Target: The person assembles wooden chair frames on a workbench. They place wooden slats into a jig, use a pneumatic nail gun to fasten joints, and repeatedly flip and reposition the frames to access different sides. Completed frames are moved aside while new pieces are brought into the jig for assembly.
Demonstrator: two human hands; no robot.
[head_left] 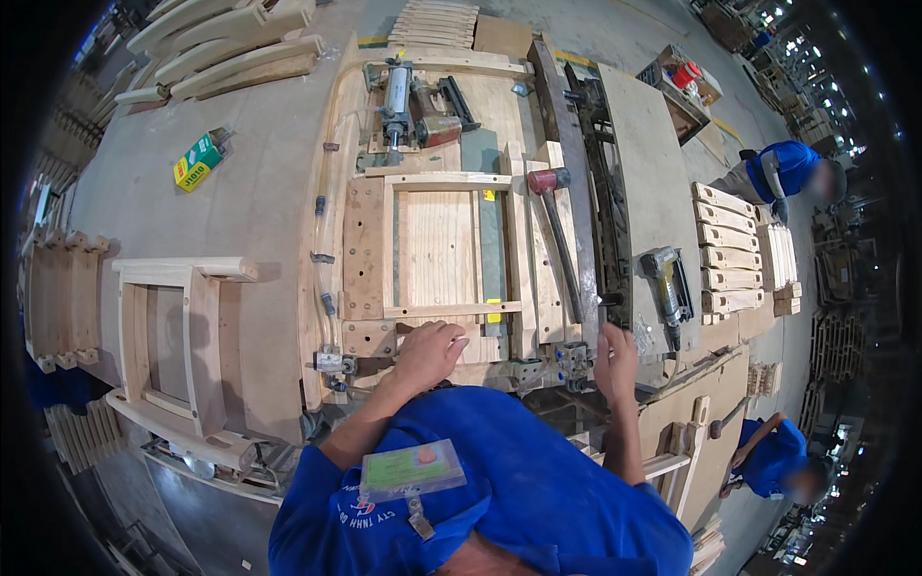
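A pale wooden frame (448, 180) lies in the wooden jig in front of me, its rails and side posts joined in a rectangle. Beside the frame's near left corner is my left hand (430, 353), fingers curled inward; what they may hold is hidden. My right hand (616, 363) is closed near the jig's right side, close to a valve block (572, 365) with hose fittings; its grip is hidden. A red-headed mallet (549, 182) rests on the boards right of the frame. Beyond the frame sit a pneumatic cylinder (396, 101) and a nail gun (439, 128).
Another nail gun (665, 288) lies on the right board. On the left table are a green-yellow box (198, 161), an assembled frame (187, 336) and curved wooden parts (230, 58). Slatted pieces (727, 252) are stacked at right, near two co-workers in blue.
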